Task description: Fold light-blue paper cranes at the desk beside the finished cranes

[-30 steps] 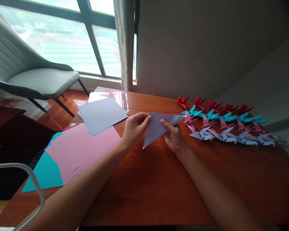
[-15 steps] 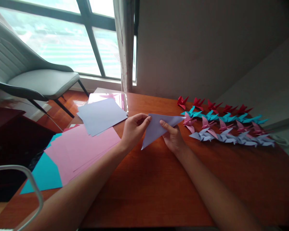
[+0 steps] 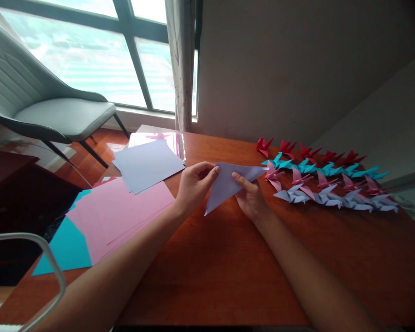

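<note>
A lavender paper triangle [image 3: 224, 184] is held up just above the wooden table [image 3: 214, 267], folded from a square sheet. My left hand [image 3: 193, 184] pinches its left corner between thumb and fingers. My right hand [image 3: 251, 198] grips its right half, thumb on top, fingers behind the paper. Both hands are closed on the sheet near the middle of the table.
Flat sheets lie at the left: lavender [image 3: 147, 163], pink [image 3: 121, 212] and teal [image 3: 64, 249]. Rows of folded paper cranes in red [image 3: 306, 151], teal [image 3: 327, 169], pink and lavender [image 3: 335, 197] line the right. A grey chair [image 3: 51, 115] stands by the window; a metal chair arm [image 3: 51, 267] is at lower left.
Almost nothing differs; the triangle and both hands have shifted only slightly, still held in the same grip.
</note>
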Action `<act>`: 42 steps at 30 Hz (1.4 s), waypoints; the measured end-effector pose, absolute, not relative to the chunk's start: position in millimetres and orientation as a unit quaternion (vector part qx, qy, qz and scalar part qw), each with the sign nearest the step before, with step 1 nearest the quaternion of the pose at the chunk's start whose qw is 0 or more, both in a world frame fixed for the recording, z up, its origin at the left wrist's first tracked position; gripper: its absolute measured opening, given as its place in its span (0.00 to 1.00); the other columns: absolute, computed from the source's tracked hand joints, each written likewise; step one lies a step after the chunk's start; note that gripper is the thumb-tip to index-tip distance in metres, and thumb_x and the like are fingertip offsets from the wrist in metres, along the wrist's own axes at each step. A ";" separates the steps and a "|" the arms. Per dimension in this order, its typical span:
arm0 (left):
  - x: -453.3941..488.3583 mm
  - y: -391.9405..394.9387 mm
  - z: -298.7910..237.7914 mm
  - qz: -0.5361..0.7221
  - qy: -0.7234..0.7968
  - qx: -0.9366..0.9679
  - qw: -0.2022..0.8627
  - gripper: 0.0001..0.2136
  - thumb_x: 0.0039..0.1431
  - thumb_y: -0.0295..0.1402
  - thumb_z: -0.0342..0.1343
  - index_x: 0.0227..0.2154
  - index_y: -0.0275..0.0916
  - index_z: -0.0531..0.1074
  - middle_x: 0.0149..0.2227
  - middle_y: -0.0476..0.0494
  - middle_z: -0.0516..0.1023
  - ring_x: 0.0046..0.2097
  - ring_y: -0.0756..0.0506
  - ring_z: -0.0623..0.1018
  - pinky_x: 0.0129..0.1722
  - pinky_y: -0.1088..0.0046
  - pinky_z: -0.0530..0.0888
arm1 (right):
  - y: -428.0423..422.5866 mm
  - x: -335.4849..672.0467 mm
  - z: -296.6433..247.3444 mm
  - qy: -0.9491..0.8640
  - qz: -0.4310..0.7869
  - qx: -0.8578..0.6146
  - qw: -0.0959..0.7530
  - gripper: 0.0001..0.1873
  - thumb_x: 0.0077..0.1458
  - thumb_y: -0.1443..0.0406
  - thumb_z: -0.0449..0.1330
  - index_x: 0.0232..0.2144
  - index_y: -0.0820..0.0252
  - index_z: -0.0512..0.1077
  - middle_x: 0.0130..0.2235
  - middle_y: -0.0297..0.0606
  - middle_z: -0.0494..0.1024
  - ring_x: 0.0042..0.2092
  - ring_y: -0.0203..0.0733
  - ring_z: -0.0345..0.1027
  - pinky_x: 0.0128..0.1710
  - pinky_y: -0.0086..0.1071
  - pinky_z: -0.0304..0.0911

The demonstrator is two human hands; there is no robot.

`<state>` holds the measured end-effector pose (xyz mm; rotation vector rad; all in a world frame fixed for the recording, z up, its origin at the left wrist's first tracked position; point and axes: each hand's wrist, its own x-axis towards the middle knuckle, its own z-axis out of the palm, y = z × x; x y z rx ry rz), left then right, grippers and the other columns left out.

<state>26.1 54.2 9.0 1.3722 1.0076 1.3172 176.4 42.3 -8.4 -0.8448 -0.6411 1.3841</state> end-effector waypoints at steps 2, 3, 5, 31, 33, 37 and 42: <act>26.0 53.9 9.1 0.538 0.411 0.561 0.476 0.10 0.57 0.37 0.62 0.27 0.34 0.77 0.26 0.47 0.75 0.29 0.51 0.72 0.29 0.76 0.68 | 42.3 176.7 -8.7 -0.282 0.609 -0.372 0.641 0.12 0.41 0.67 0.73 0.31 0.56 0.78 0.36 0.30 0.84 0.41 0.41 0.76 0.47 0.34 0.70; 25.9 53.9 9.1 0.537 0.411 0.562 0.476 0.10 0.57 0.38 0.62 0.27 0.35 0.77 0.26 0.48 0.75 0.29 0.51 0.72 0.28 0.76 0.68 | 42.4 176.9 -9.0 -0.283 0.609 -0.373 0.640 0.12 0.41 0.66 0.73 0.31 0.56 0.78 0.36 0.30 0.84 0.41 0.41 0.76 0.47 0.35 0.70; 26.0 54.1 8.9 0.536 0.409 0.562 0.480 0.11 0.57 0.38 0.62 0.28 0.35 0.77 0.26 0.48 0.76 0.29 0.50 0.72 0.28 0.76 0.68 | 42.8 177.3 -10.0 -0.288 0.607 -0.376 0.638 0.12 0.41 0.66 0.73 0.31 0.56 0.78 0.37 0.31 0.84 0.42 0.42 0.76 0.48 0.36 0.70; 24.9 54.1 8.9 0.534 0.416 0.569 0.466 0.12 0.57 0.41 0.61 0.28 0.36 0.76 0.27 0.47 0.76 0.29 0.49 0.72 0.29 0.75 0.68 | 42.1 176.0 -9.9 -0.309 0.594 -0.389 0.632 0.15 0.41 0.64 0.73 0.34 0.56 0.78 0.39 0.33 0.84 0.47 0.47 0.76 0.53 0.41 0.69; 22.5 56.1 8.5 0.532 0.420 0.576 0.456 0.12 0.57 0.41 0.61 0.28 0.36 0.77 0.27 0.47 0.76 0.29 0.49 0.71 0.28 0.75 0.67 | 41.8 175.7 -10.5 -0.321 0.593 -0.384 0.631 0.15 0.42 0.63 0.73 0.35 0.56 0.78 0.40 0.33 0.84 0.48 0.47 0.75 0.53 0.41 0.69; 14.6 62.5 8.8 0.530 0.440 0.581 0.433 0.13 0.57 0.41 0.61 0.28 0.35 0.77 0.27 0.47 0.76 0.29 0.49 0.70 0.28 0.76 0.65 | 40.6 176.0 -12.6 -0.357 0.601 -0.367 0.613 0.12 0.46 0.61 0.72 0.35 0.56 0.79 0.40 0.33 0.83 0.46 0.45 0.76 0.52 0.39 0.68; 7.6 67.0 10.4 0.519 0.468 0.575 0.426 0.13 0.57 0.41 0.60 0.27 0.35 0.77 0.26 0.48 0.74 0.29 0.50 0.69 0.26 0.77 0.64 | 41.4 181.2 -11.0 -0.393 0.610 -0.341 0.598 0.16 0.52 0.55 0.69 0.41 0.54 0.78 0.43 0.35 0.82 0.46 0.45 0.75 0.46 0.37 0.70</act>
